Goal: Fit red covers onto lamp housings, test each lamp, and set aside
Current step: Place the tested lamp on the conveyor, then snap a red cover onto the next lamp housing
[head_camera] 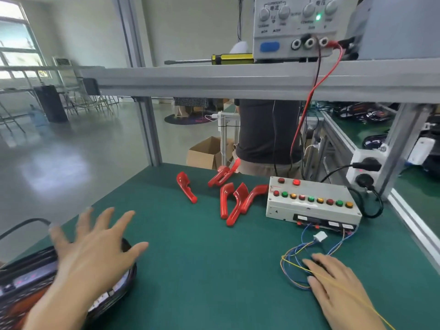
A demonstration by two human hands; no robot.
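Head view: the left hand (95, 251) hovers with fingers spread and released above a dark lamp housing (21, 282) at the near left edge of the green surface (190, 270). The right hand (338, 287) lies flat, fingers relaxed, on thin wires (295, 253). Red covers (234, 201) lie scattered beside the button box (312, 206).

Factory assembly workshop, green bench mat (214, 258), aluminium frame shelf (214, 79), power supply (292, 27), button test box (312, 203), screwdriver (214, 59), further benches (371, 129) behind
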